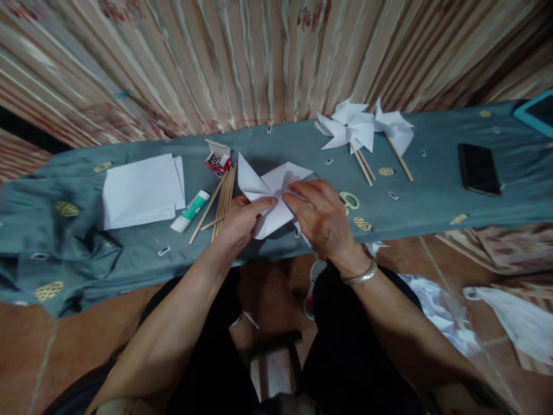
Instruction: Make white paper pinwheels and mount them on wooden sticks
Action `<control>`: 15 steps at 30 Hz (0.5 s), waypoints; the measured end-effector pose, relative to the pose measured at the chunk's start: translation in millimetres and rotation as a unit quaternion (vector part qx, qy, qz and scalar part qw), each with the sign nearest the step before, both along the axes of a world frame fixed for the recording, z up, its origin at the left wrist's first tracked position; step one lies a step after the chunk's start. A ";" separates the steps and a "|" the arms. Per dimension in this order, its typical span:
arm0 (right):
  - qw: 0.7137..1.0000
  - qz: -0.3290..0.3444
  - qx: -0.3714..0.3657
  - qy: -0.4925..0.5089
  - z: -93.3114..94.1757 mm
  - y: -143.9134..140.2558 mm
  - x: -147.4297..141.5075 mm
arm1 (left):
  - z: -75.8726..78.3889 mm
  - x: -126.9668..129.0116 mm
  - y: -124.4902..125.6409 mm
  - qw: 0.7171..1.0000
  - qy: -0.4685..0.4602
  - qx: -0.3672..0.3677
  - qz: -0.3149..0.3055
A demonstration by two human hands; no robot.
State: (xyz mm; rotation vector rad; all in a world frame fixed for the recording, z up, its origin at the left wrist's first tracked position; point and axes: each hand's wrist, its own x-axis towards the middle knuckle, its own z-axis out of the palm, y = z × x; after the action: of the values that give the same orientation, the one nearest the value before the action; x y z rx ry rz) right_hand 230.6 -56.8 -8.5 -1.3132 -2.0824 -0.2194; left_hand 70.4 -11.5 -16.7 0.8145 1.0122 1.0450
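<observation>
Nearest, the person's dark-clad lap and both forearms fill the bottom of the view, with a metal bangle (359, 276) on the right wrist. Crumpled white scraps (436, 314) lie on the floor to the right, partly cut off by the leg.

At the near edge of the cloth-covered table (432, 196), the left hand (242, 222) and the right hand (322, 216) meet on a folded white paper piece (270, 199). Both pinch it near its middle, fingertips almost touching, the left from the left side and the right from the right. The paper's pointed flaps rise away from the hands toward the far side; its lower part is hidden under the palms.

Just left of the left hand lies a bundle of wooden sticks (222, 202), then a glue stick (190, 211), then a stack of white sheets (140, 190). Right of the right hand, a pair of scissors (349, 200) is mostly hidden behind it.

Farther back, a small open box (218, 158) holds tiny metal bits, too small to identify. At the far right stand finished paper pinwheels (358, 128) on sticks, and a dark phone (478, 169). A teal object (536, 112) is cut off at the right edge.
</observation>
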 end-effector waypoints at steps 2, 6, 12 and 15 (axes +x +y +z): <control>1.000 0.009 -0.002 -0.007 -0.7 -0.5 0.6 | 0.2 -1.0 -0.1 1.000 -0.003 -0.001 0.000; 1.000 0.014 0.004 -0.003 0.1 -1.7 1.8 | 1.1 -2.1 -0.9 1.000 0.007 -0.006 -0.005; 0.999 0.003 -0.009 0.036 3.3 -3.7 1.1 | 3.1 -1.4 -2.5 0.999 0.036 -0.014 -0.012; 0.999 0.001 -0.010 0.038 4.5 -4.4 1.1 | 2.3 -1.0 -2.7 0.999 0.032 -0.016 -0.017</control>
State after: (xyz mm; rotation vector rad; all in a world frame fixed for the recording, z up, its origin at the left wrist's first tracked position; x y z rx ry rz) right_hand 231.7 -61.2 -4.0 -1.3115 -2.0262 -0.1464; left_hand 69.4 -14.2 -14.4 0.8404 1.0625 0.9773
